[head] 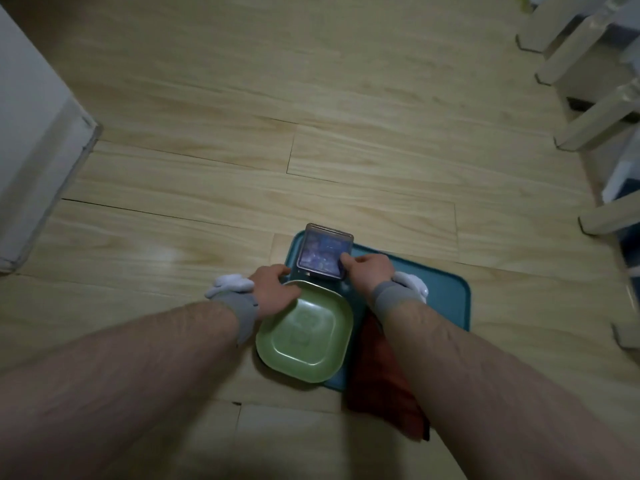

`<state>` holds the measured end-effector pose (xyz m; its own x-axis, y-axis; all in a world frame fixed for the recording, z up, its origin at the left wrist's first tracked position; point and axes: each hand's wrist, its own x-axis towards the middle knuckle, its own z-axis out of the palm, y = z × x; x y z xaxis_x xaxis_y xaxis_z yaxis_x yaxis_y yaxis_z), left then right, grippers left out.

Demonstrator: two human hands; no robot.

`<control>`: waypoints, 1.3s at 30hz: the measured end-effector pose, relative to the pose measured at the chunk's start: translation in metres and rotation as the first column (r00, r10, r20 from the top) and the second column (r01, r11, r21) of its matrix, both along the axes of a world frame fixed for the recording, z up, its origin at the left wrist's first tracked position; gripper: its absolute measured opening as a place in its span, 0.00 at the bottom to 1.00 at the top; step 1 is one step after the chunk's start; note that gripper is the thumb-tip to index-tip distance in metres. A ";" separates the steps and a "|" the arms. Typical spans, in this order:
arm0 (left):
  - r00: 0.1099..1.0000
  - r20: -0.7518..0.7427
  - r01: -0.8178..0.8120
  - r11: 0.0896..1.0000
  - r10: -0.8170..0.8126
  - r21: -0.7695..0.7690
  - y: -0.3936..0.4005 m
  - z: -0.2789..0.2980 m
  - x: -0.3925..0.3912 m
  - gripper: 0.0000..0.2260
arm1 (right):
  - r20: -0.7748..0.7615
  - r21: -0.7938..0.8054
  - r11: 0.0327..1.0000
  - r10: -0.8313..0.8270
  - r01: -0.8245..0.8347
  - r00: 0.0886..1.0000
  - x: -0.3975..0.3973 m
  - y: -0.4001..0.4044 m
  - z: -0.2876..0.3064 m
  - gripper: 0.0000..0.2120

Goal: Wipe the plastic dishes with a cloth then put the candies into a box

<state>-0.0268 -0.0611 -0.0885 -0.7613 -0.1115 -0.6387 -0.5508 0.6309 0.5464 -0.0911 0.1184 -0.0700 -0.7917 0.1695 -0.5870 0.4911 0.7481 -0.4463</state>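
Observation:
A clear lidded box with wrapped candies showing through it stands at the far left corner of a teal tray on the floor. My right hand holds the box's near right corner, fingers curled on its edge. My left hand rests at the box's near left side and over the far rim of a green square plastic dish. The dish lies on the tray's near left part, overhanging its edge. A dark red cloth lies under my right forearm, across the tray's near edge.
Pale wood floor surrounds the tray. White feet in socks show behind both wrists. A white cabinet corner stands at the left. Several pale furniture legs line the right side.

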 end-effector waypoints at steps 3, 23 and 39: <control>0.991 -0.010 -0.132 0.990 0.133 0.054 0.003 -0.002 0.008 0.24 | -0.087 0.113 0.980 -0.153 0.163 0.984 0.015 0.038 0.002 0.19; 0.964 0.066 -0.261 0.965 0.258 0.032 -0.015 0.003 0.020 0.29 | 0.050 0.359 0.825 -0.484 0.436 0.874 0.060 0.108 -0.038 0.38; 0.997 -0.082 -0.040 0.879 0.001 -0.475 -0.058 0.030 0.027 0.32 | 0.122 0.471 0.852 0.192 -0.228 0.974 0.033 0.068 0.011 0.22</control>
<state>-0.0001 -0.1186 -0.0580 -0.7999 -0.4034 -0.4443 -0.5351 0.8147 0.2237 -0.0584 0.1864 -0.0593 -0.8015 0.2778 -0.5295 0.3139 0.9492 0.0228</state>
